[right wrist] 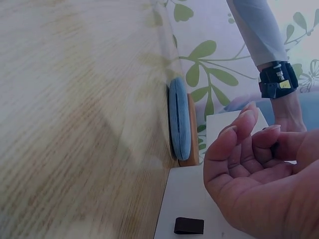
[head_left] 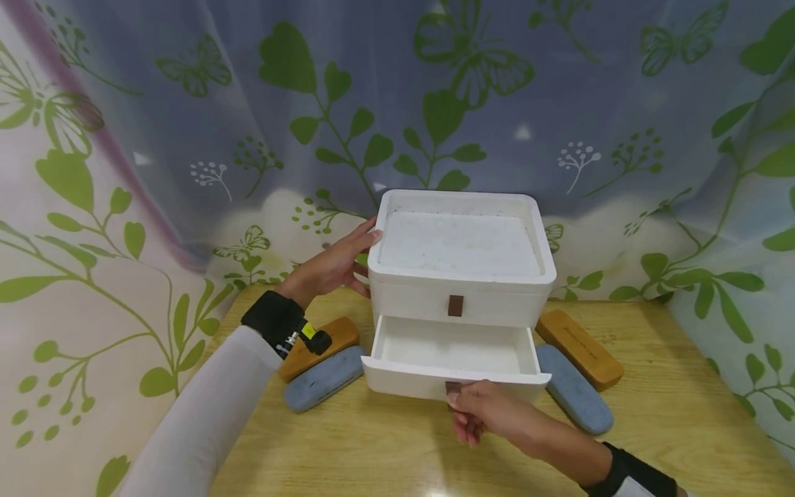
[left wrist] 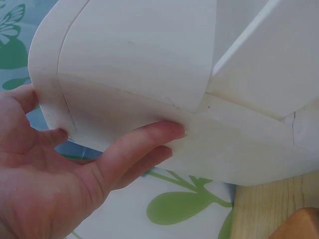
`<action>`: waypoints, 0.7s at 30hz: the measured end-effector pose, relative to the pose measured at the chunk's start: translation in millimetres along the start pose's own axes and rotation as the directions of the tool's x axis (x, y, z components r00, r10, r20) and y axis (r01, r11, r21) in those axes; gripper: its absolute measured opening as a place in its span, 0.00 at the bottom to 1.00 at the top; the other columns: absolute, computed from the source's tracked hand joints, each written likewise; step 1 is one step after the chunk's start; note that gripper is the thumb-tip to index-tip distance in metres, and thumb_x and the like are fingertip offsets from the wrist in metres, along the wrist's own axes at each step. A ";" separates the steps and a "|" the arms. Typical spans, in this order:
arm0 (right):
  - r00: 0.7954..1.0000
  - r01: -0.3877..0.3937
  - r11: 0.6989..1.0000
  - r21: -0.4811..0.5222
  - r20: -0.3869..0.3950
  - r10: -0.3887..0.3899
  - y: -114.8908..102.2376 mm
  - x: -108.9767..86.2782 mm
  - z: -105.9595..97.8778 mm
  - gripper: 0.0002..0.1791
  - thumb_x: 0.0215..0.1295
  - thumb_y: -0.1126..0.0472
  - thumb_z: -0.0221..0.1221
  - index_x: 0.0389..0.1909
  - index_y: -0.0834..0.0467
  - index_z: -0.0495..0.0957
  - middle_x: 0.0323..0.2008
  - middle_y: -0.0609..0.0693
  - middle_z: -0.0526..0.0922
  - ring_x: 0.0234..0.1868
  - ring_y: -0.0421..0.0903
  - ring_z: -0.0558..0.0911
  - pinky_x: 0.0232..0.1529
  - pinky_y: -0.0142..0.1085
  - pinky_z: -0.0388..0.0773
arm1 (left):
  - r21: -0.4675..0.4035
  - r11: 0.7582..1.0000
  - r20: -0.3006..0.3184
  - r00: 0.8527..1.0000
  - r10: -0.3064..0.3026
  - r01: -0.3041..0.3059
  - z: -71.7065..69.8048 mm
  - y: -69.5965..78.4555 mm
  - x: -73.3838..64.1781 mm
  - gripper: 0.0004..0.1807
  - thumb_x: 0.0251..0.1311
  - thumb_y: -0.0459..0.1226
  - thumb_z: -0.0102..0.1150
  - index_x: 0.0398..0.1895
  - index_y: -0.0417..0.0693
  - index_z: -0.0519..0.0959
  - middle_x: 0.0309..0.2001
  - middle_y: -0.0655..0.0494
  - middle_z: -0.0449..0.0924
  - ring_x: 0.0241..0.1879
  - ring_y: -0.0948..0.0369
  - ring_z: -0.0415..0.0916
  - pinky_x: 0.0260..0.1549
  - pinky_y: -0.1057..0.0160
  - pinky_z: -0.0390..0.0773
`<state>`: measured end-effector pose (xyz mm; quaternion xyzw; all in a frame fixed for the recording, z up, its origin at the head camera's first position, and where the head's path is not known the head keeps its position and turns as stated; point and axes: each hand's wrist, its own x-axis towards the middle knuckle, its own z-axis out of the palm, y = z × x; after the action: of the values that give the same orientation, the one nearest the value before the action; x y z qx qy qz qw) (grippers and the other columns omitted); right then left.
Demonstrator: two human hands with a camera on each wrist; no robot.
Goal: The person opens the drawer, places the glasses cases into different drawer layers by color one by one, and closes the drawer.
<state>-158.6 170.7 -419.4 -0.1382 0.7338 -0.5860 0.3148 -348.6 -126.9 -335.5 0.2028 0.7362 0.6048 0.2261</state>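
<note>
A white drawer box (head_left: pixel 462 300) stands on the wooden table against the curtain, its top tray bare. Below the closed upper drawer, with its brown tab (head_left: pixel 456 306), a drawer (head_left: pixel 456 345) is pulled partly out; its inside holds nothing visible. My right hand (head_left: pixel 487 412) pinches the brown pull tab (head_left: pixel 453 388) of that drawer between thumb and fingers. Another dark tab (right wrist: pixel 189 225) shows on a white front in the right wrist view. Against the box's left side rests my left hand (head_left: pixel 338 262), fingers extended along the wall (left wrist: pixel 134 59) in the left wrist view.
Left of the box lie an orange-brown case (head_left: pixel 344 331) and a blue-grey case (head_left: pixel 326 378). To its right, another brown case (head_left: pixel 580 348) and another blue-grey case (head_left: pixel 574 388) lie slanted. A leaf-patterned curtain (head_left: pixel 348 83) hangs behind the table (head_left: pixel 348 449).
</note>
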 end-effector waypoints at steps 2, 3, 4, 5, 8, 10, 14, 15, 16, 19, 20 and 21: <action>1.000 0.004 1.000 -0.002 0.005 -0.004 0.2 -2.0 1.7 0.22 0.81 0.54 0.48 0.23 0.56 0.73 0.22 0.45 0.82 0.23 0.38 0.78 0.28 0.29 0.76 | -0.001 1.000 -0.003 1.000 -0.001 0.001 0.2 0.0 0.1 0.32 0.82 0.56 0.36 0.84 0.79 0.41 0.76 0.45 0.59 0.53 0.37 0.81 0.40 0.42 0.89; 1.000 0.004 1.000 -0.002 0.006 -0.004 0.4 -2.8 2.5 0.22 0.81 0.54 0.48 0.23 0.57 0.73 0.22 0.45 0.82 0.23 0.38 0.78 0.28 0.29 0.76 | -0.002 1.000 -0.004 1.000 -0.002 0.002 0.3 0.0 0.0 0.32 0.82 0.56 0.36 0.84 0.79 0.41 0.76 0.45 0.58 0.54 0.37 0.81 0.40 0.41 0.89; 1.000 0.005 1.000 0.000 0.007 -0.005 0.6 -3.3 3.2 0.22 0.81 0.54 0.48 0.23 0.57 0.74 0.22 0.45 0.82 0.23 0.38 0.78 0.28 0.29 0.76 | -0.004 1.000 -0.006 1.000 -0.005 0.005 0.5 0.0 -0.1 0.32 0.82 0.56 0.36 0.84 0.80 0.41 0.76 0.46 0.58 0.54 0.37 0.81 0.40 0.41 0.89; 1.000 0.004 1.000 0.002 0.008 -0.004 0.8 -3.8 4.1 0.22 0.81 0.54 0.48 0.23 0.57 0.74 0.22 0.45 0.81 0.23 0.38 0.77 0.28 0.29 0.76 | -0.005 1.000 -0.007 1.000 -0.006 0.006 0.5 0.1 -0.3 0.32 0.82 0.56 0.36 0.84 0.80 0.41 0.77 0.46 0.58 0.55 0.36 0.80 0.41 0.41 0.89; 1.000 -0.002 1.000 0.014 0.006 0.002 1.3 -5.0 6.7 0.22 0.81 0.54 0.48 0.24 0.57 0.74 0.22 0.45 0.81 0.23 0.38 0.77 0.28 0.29 0.76 | -0.004 1.000 -0.005 1.000 -0.005 0.005 0.2 0.5 0.2 0.33 0.82 0.56 0.36 0.83 0.81 0.41 0.78 0.47 0.57 0.57 0.34 0.79 0.42 0.40 0.89; 1.000 -0.006 1.000 0.024 0.001 0.006 2.0 -5.3 8.4 0.22 0.81 0.54 0.48 0.24 0.57 0.74 0.22 0.45 0.81 0.23 0.38 0.77 0.28 0.29 0.76 | -0.004 1.000 -0.005 1.000 -0.003 0.003 0.2 0.8 0.9 0.33 0.82 0.56 0.36 0.83 0.81 0.41 0.79 0.46 0.56 0.58 0.33 0.78 0.42 0.39 0.88; 1.000 -0.002 1.000 0.023 0.000 0.002 3.8 -6.4 11.8 0.23 0.82 0.54 0.47 0.24 0.59 0.73 0.21 0.45 0.80 0.22 0.38 0.77 0.27 0.30 0.75 | -0.003 1.000 -0.005 1.000 0.003 -0.003 0.5 0.9 2.4 0.32 0.82 0.56 0.37 0.83 0.81 0.41 0.80 0.47 0.54 0.58 0.32 0.77 0.42 0.39 0.88; 1.000 0.000 1.000 0.021 0.003 0.000 4.4 -7.0 12.6 0.23 0.82 0.54 0.47 0.24 0.59 0.74 0.21 0.45 0.80 0.22 0.38 0.77 0.27 0.30 0.75 | -0.001 1.000 -0.005 1.000 0.003 -0.003 0.6 0.7 2.5 0.32 0.82 0.56 0.36 0.83 0.81 0.41 0.80 0.47 0.54 0.58 0.32 0.77 0.42 0.39 0.88; 1.000 -0.002 1.000 0.022 0.010 0.001 5.1 -7.7 13.4 0.23 0.82 0.54 0.47 0.24 0.59 0.74 0.21 0.45 0.80 0.22 0.38 0.77 0.27 0.30 0.75 | -0.001 1.000 -0.005 1.000 0.002 -0.002 0.6 0.5 2.4 0.32 0.82 0.56 0.37 0.83 0.82 0.41 0.80 0.48 0.53 0.58 0.32 0.77 0.42 0.39 0.88; 0.999 -0.005 1.000 0.022 0.033 0.004 7.3 -10.1 15.9 0.23 0.83 0.53 0.46 0.25 0.59 0.75 0.22 0.44 0.81 0.23 0.38 0.77 0.28 0.30 0.76 | 0.001 1.000 -0.002 1.000 -0.001 0.001 0.5 -0.1 1.6 0.32 0.82 0.56 0.36 0.83 0.82 0.40 0.81 0.49 0.52 0.58 0.33 0.78 0.42 0.40 0.88; 0.999 -0.007 1.000 0.023 0.039 0.006 8.0 -11.0 16.6 0.24 0.83 0.53 0.46 0.25 0.59 0.75 0.22 0.44 0.81 0.23 0.38 0.77 0.28 0.30 0.76 | 0.002 1.000 0.000 1.000 -0.001 0.001 0.4 -0.2 1.3 0.32 0.82 0.56 0.36 0.83 0.82 0.40 0.81 0.49 0.52 0.58 0.33 0.78 0.42 0.40 0.88; 0.999 -0.009 1.000 0.027 0.046 0.008 8.6 -11.7 17.2 0.24 0.83 0.53 0.46 0.26 0.59 0.75 0.22 0.44 0.81 0.23 0.38 0.77 0.28 0.30 0.76 | 0.001 1.000 0.000 1.000 0.000 0.000 0.3 -0.2 1.0 0.32 0.82 0.56 0.36 0.83 0.82 0.40 0.81 0.49 0.53 0.58 0.33 0.78 0.42 0.40 0.88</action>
<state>-137.5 166.5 -425.9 -0.1440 0.7190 -0.5912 0.3358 -349.2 -126.1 -335.8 0.2030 0.7366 0.6042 0.2259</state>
